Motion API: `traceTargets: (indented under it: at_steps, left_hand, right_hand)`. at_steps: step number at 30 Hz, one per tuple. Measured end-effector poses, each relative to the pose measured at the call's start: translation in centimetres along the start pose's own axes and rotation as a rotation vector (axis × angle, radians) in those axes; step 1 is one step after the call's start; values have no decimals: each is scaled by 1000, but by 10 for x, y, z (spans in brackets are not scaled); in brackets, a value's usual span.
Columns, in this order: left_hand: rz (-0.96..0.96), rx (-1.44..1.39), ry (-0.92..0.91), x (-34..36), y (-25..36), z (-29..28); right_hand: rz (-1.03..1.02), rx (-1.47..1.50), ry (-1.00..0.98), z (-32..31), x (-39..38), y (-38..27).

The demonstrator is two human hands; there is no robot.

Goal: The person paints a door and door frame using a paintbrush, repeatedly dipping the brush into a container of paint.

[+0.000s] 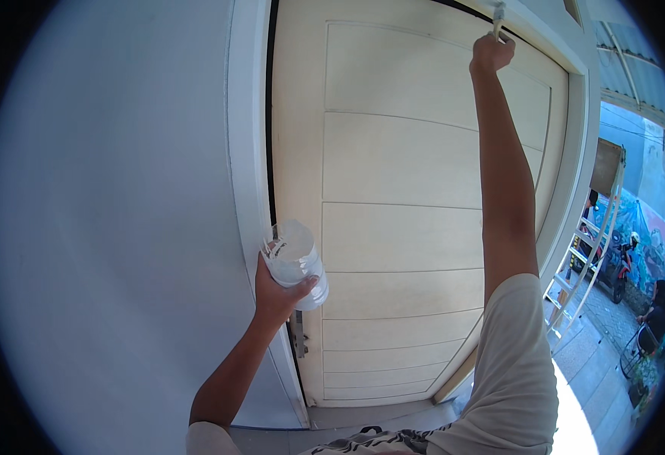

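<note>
My left hand (278, 294) is wrapped round a clear plastic container (313, 292) with white paint (293, 241) in it, held in front of the door's left edge. Stretched far up, my right hand (492, 53) is closed on the handle of a paintbrush (498, 17). The brush's bristles are up at the white door frame (548, 44), along its top; whether they touch it I cannot tell. Behind both hands stands a cream door (400, 235) with horizontal grooves. It is closed in its frame.
A smooth pale wall (120, 227) fills the left side. Low on the door's left edge is a metal handle (300, 337). To the right, outside, stand a white stepladder (579, 258), a motorcycle (617, 269) and a seated person (657, 311) beside a paved path.
</note>
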State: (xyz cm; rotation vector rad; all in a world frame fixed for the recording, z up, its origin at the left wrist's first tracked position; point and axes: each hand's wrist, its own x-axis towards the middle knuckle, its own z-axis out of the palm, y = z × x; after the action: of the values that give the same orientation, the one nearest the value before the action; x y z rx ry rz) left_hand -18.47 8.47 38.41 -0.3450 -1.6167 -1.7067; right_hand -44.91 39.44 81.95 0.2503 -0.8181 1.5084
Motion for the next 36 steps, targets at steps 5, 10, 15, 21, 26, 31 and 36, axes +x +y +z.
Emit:
traceTargets:
  at_steps: [5, 10, 15, 21, 26, 31, 36]
  left_hand:
    - [19, -31, -38, 2, -2, 11]
    - [2, 68, -79, -2, 6, -6]
    - [2, 69, -112, -5, 22, -1]
    - [1, 125, -93, -13, 32, -16]
    - [2, 100, -128, -11, 38, -2]
    - [34, 92, -109, -14, 35, -2]
    - [29, 69, -91, -15, 36, -5]
  right_hand:
    - [-383, 100, -20, 90, -90, -41]
    - [-584, 251, -524, 130, -197, -100]
    - [-466, 233, -509, 129, -147, -75]
    - [98, 72, -103, 47, -74, 2]
    - [100, 136, -42, 38, -14, 26]
    - [-231, 185, -73, 119, -116, -19]
    - [-428, 216, -576, 148, -213, -69]
